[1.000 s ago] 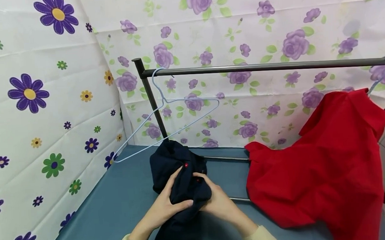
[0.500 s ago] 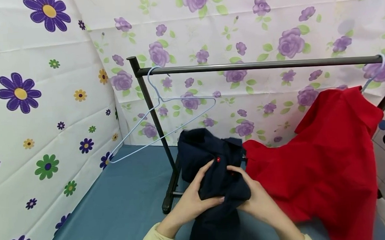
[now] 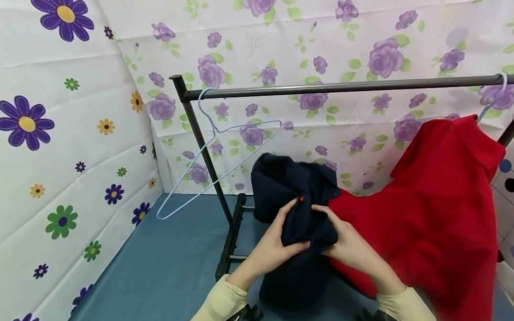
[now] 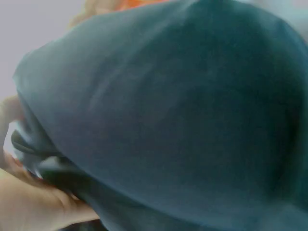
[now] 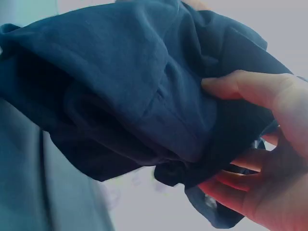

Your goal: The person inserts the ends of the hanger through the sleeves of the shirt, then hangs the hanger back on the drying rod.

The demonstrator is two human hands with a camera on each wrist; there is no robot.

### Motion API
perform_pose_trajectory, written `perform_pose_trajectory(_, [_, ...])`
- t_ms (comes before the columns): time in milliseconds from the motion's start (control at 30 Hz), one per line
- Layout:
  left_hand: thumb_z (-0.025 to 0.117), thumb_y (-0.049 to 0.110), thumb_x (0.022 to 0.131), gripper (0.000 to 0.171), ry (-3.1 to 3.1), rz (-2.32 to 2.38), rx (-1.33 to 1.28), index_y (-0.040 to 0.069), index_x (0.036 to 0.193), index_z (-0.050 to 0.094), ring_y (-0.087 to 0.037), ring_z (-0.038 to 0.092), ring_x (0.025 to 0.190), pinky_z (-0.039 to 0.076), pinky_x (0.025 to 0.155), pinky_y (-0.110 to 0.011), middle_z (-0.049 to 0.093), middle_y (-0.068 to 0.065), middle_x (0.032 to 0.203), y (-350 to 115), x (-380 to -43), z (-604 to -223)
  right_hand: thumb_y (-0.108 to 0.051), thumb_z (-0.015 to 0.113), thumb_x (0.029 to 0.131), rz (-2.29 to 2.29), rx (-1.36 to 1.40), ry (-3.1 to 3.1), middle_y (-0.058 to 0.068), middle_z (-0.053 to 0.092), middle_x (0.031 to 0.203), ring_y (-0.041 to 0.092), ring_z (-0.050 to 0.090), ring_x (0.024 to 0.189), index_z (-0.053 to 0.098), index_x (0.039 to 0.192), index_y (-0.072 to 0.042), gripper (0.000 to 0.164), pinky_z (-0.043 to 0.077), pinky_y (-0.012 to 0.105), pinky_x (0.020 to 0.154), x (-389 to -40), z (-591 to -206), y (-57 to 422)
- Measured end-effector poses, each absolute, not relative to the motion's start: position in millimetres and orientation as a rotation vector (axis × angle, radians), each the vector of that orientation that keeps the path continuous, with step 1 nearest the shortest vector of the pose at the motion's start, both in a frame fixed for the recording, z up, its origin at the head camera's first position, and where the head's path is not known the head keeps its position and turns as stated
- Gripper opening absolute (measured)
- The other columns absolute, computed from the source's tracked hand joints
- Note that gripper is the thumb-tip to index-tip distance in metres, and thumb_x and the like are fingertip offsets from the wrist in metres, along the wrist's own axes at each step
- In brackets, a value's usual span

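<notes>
A navy shirt (image 3: 292,178) with red buttons is bunched up in front of me, its lower part hanging down. My left hand (image 3: 267,251) grips the shirt's left side, thumb and fingers around the folds. Opposite it, my right hand (image 3: 351,245) holds the right side near the button strip. The navy cloth (image 4: 159,106) nearly fills the left wrist view, hiding most fingers. In the right wrist view, the thumb lies on one side of the cloth (image 5: 130,67) and the curled fingers (image 5: 231,187) on the other.
A dark clothes rack (image 3: 323,88) stands behind the shirt on a blue-grey surface (image 3: 137,280). From its left end hangs a bare light-blue wire hanger (image 3: 215,130). On the right, a red collared shirt (image 3: 440,205) hangs from another hanger (image 3: 491,100). Flowered sheets surround the rack.
Both hands have moved right and slightly up with the navy shirt, which now overlaps the red one in view. The bare hanger has swung a little. The grip looks the same.
</notes>
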State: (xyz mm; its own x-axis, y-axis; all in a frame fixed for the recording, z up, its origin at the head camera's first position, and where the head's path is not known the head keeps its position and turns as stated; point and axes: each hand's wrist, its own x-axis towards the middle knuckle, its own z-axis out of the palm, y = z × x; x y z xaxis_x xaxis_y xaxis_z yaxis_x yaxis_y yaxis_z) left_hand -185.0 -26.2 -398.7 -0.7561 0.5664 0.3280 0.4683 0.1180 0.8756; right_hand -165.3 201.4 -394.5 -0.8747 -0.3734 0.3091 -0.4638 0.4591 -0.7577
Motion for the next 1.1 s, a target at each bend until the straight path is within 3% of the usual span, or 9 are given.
perform_pose_trajectory(133, [0.073, 0.030, 0.094, 0.089, 2.464, 1.549, 0.906, 0.027, 0.162, 0.017, -0.029, 0.040, 0.140, 0.036, 0.110, -0.054, 0.030, -0.006, 0.161, -24, -188, -433, -0.024, 0.086, 0.082, 1.389, 0.700, -2.692, 0.018, 0.065, 0.124, 0.027, 0.067, 0.102, 0.040, 0.149, -0.021, 0.082, 0.054, 0.039, 0.085, -181, -439, 204])
perform_pose_trajectory(233, [0.071, 0.035, 0.094, 0.086, 2.593, 1.327, 0.793, 0.022, 0.162, 0.021, -0.037, 0.043, 0.137, 0.029, 0.106, -0.069, 0.038, -0.016, 0.155, -23, -185, -453, -0.028, 0.088, 0.080, 1.327, 0.643, -2.771, 0.022, 0.063, 0.129, 0.030, 0.066, 0.108, 0.041, 0.148, -0.016, 0.084, 0.053, 0.042, 0.088, -185, -471, 200])
perform_pose_trajectory(333, [0.070, 0.036, 0.094, 0.083, 2.668, 1.151, 0.749, 0.024, 0.162, 0.023, -0.041, 0.046, 0.133, 0.025, 0.099, -0.077, 0.044, -0.019, 0.148, -25, -182, -462, -0.029, 0.088, 0.079, 1.339, 0.564, -2.801, 0.021, 0.064, 0.127, 0.031, 0.065, 0.109, 0.041, 0.149, -0.015, 0.085, 0.052, 0.045, 0.089, -185, -493, 193])
perform_pose_trajectory(433, [0.069, 0.035, 0.095, 0.083, 2.672, 1.110, 0.745, 0.028, 0.162, 0.021, -0.040, 0.047, 0.132, 0.026, 0.098, -0.077, 0.045, -0.018, 0.146, -27, -182, -464, -0.026, 0.088, 0.078, 1.358, 0.506, -2.766, 0.020, 0.064, 0.127, 0.033, 0.064, 0.111, 0.041, 0.148, -0.015, 0.085, 0.051, 0.048, 0.091, -183, -501, 188])
perform_pose_trajectory(1100, [0.069, 0.035, 0.095, 0.081, 2.605, 1.192, 0.776, 0.029, 0.162, 0.022, -0.037, 0.049, 0.131, 0.032, 0.096, -0.073, 0.047, -0.017, 0.143, -31, -184, -469, -0.020, 0.090, 0.075, 1.410, 0.407, -2.754, 0.022, 0.063, 0.127, 0.032, 0.063, 0.112, 0.041, 0.148, -0.019, 0.087, 0.050, 0.050, 0.093, -179, -505, 184])
